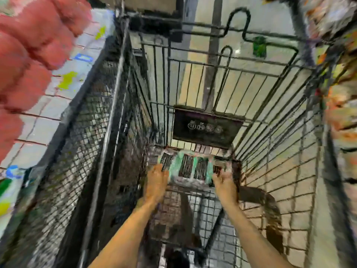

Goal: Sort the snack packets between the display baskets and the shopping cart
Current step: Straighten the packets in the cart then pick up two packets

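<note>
Spanning left grip (156,179) to right grip (225,182) lies packet (187,168).

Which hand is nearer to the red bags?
Left. The left hand grips the packet at its end toward the red bags; the right hand grips the opposite end, farther away.

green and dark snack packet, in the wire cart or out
In: the green and dark snack packet is deep inside the black wire shopping cart, left hand and right hand gripping its ends. Touching the bottom: cannot tell.
</note>
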Demonstrator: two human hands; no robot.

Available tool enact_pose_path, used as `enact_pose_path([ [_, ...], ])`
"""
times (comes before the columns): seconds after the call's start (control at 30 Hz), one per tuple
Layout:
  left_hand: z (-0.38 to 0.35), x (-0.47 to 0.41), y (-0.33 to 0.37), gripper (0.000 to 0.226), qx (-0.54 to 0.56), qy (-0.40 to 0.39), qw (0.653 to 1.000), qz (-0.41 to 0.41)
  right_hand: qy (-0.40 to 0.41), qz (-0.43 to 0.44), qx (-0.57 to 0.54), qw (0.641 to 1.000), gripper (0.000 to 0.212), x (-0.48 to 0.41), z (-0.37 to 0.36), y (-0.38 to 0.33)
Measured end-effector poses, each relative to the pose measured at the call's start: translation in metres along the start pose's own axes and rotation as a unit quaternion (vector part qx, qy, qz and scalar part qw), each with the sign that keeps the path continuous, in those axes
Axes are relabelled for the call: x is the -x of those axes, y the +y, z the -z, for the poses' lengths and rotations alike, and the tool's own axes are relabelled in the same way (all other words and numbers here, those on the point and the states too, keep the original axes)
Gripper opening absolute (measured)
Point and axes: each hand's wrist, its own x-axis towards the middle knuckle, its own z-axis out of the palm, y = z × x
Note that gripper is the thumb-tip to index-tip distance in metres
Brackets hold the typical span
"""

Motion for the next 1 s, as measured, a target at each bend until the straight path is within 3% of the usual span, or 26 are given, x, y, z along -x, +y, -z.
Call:
enact_pose_path([
  [0.17, -0.045, -0.041, 0.012, 0.044, 0.003, -0.043, 0.999, 0.008, -0.028, -0.079, -0.009, 0.996, 0.050, -0.045, -0.048, 0.003],
  [0.3, -0.078, -0.057, 0.025, 0.067, -0.011, -0.077, 0.996, 0.040, -0.018, -0.107, 0.057, 0.992, 0.062, -0.058, -0.065, 0.003],
  [0.43, -0.088, -0.067, 0.022, 0.064, 0.002, -0.026, 0.996, 0.091, -0.032, -0.160, -0.003, 0.987, 0.074, -0.064, -0.068, 0.007],
  [0.53, -0.088, -0.069, 0.023, 0.060, -0.008, -0.035, 0.993, 0.112, -0.025, -0.157, -0.011, 0.987, 0.081, -0.067, -0.067, 0.007],
  [0.77, -0.090, -0.072, 0.025, 0.058, 0.044, 0.004, 0.993, 0.105, -0.010, -0.147, -0.065, 0.987, 0.065, -0.072, -0.070, 0.006],
  [0.9, -0.090, -0.080, 0.022, 0.052, 0.071, -0.026, 0.991, 0.108, -0.031, -0.142, -0.103, 0.984, 0.047, -0.078, -0.072, 0.008],
  [1.0, -0.092, -0.082, 0.022, 0.054, 0.077, -0.042, 0.991, 0.101, -0.037, -0.133, -0.110, 0.984, 0.058, -0.080, -0.076, 0.008],
])
